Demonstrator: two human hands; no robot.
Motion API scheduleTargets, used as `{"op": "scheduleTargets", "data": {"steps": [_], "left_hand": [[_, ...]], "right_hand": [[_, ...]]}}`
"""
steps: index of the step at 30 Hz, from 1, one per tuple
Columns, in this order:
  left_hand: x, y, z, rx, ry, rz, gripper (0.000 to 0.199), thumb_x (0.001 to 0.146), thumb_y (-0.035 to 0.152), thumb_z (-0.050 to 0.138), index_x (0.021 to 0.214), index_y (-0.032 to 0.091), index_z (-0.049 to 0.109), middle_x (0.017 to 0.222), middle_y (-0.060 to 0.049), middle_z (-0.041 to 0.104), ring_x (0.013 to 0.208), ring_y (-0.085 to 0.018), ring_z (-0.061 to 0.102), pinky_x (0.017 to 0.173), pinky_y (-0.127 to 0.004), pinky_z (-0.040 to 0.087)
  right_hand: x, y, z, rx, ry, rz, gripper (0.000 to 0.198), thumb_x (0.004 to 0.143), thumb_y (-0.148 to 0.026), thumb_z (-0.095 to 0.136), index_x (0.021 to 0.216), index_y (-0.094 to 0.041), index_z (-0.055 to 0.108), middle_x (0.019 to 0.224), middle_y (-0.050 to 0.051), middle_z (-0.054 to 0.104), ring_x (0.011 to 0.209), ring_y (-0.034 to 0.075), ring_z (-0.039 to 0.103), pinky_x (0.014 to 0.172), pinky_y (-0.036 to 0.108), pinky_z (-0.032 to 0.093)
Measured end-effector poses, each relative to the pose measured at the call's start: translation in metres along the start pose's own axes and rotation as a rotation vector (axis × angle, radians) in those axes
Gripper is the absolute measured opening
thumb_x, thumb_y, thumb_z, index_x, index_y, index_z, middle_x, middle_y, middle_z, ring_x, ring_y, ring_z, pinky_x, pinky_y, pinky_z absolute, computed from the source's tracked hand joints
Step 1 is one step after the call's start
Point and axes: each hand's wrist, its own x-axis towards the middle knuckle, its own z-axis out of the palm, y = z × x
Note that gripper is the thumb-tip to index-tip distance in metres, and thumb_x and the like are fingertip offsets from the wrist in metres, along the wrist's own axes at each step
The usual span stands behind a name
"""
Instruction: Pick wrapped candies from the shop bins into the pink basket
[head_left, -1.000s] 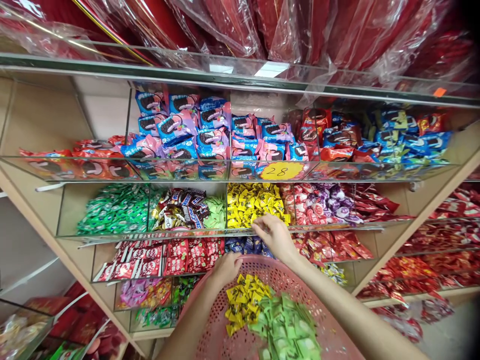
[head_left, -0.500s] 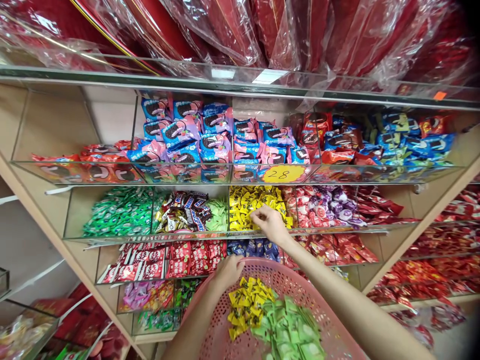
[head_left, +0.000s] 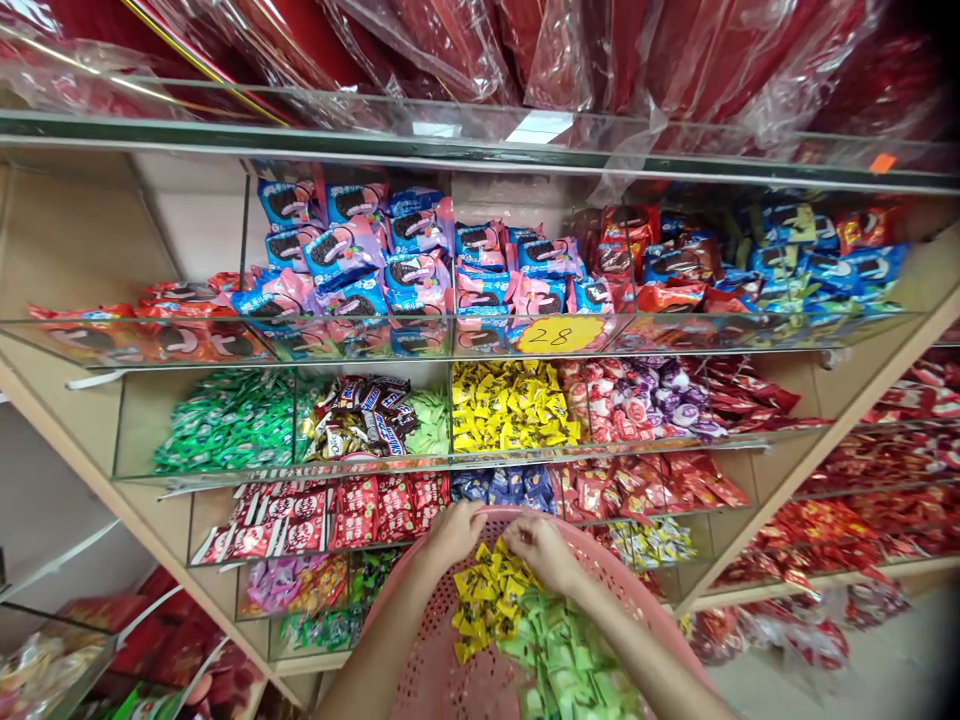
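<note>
My left hand is closed on the far rim of a pink perforated plastic basket. Inside the basket lie a pile of yellow-wrapped candies and a larger heap of pale green packets. Over the yellow pile, just inside the rim, is my right hand, its fingers curled together and pointing down. Whatever those fingers hold, if anything, is hidden. Beyond the basket, a glass-fronted bin holds more of the yellow candies.
Snickers bars and green-wrapped sweets share the yellow candies' shelf. Blue and pink cookie packs fill the tier above, behind a glass lip with a yellow "28" tag. Blue packets sit just behind the basket rim.
My right hand has come down from the bin of yellow candies to the basket. My left hand stays on the rim. The view has shifted slightly.
</note>
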Motion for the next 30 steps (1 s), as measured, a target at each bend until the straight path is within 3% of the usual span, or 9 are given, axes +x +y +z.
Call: {"op": "scheduleTargets", "data": {"steps": [5,11,17,21,24,27,30], "left_hand": [[0.002,-0.003,0.003,-0.016,0.028,0.018,0.042,0.089,0.037,0.036,0.115,0.021,0.064,0.113,-0.01,0.068,0.106,-0.024,0.062,0.086,-0.032,0.046],[0.002,-0.003,0.003,0.004,0.02,0.005,0.043,0.089,0.039,0.036,0.118,0.022,0.063,0.113,-0.009,0.068,0.104,-0.022,0.063,0.085,-0.029,0.045],[0.001,-0.002,0.0,0.028,0.004,0.001,0.04,0.09,0.04,0.034,0.11,0.023,0.065,0.106,-0.009,0.07,0.096,-0.022,0.064,0.077,-0.028,0.045],[0.003,-0.003,0.001,0.009,-0.006,-0.017,0.042,0.091,0.041,0.034,0.113,0.022,0.064,0.11,-0.009,0.069,0.1,-0.022,0.063,0.08,-0.027,0.044],[0.004,-0.005,0.004,-0.005,0.014,-0.001,0.043,0.091,0.041,0.034,0.116,0.021,0.063,0.113,-0.01,0.068,0.105,-0.022,0.062,0.084,-0.027,0.044],[0.004,-0.006,0.005,0.0,0.024,0.012,0.042,0.091,0.04,0.034,0.114,0.022,0.064,0.111,-0.009,0.068,0.103,-0.022,0.062,0.084,-0.027,0.044],[0.003,-0.006,0.004,0.007,0.023,0.0,0.044,0.09,0.04,0.033,0.115,0.021,0.064,0.112,-0.01,0.068,0.103,-0.023,0.062,0.083,-0.029,0.045]], "right_hand": [[-0.002,0.014,0.006,-0.057,0.061,0.044,0.028,0.088,-0.033,0.046,0.07,-0.017,0.061,0.07,0.004,0.063,0.067,0.018,0.056,0.063,0.028,0.042],[-0.007,-0.012,-0.004,-0.07,0.215,-0.044,0.038,0.093,-0.042,0.043,0.064,-0.02,0.056,0.066,0.003,0.057,0.063,0.017,0.052,0.06,0.029,0.04],[-0.002,-0.042,-0.032,-0.01,0.382,-0.166,0.031,0.093,-0.04,0.045,0.076,-0.02,0.062,0.071,0.003,0.058,0.064,0.016,0.052,0.059,0.027,0.04],[0.02,-0.065,-0.069,-0.075,0.499,-0.308,0.026,0.093,-0.035,0.047,0.078,-0.02,0.062,0.072,0.002,0.059,0.067,0.016,0.053,0.063,0.028,0.041],[0.05,-0.073,-0.098,-0.278,0.537,-0.351,0.021,0.092,-0.033,0.049,0.086,-0.02,0.064,0.078,0.004,0.061,0.075,0.018,0.054,0.07,0.03,0.042],[0.084,-0.07,-0.115,-0.512,0.468,-0.314,0.019,0.09,-0.03,0.053,0.095,-0.019,0.067,0.088,0.007,0.063,0.086,0.022,0.053,0.076,0.034,0.042],[0.106,-0.061,-0.118,-0.577,0.38,-0.249,0.016,0.086,-0.029,0.058,0.095,-0.02,0.068,0.092,0.007,0.063,0.09,0.023,0.054,0.079,0.033,0.041]]}}
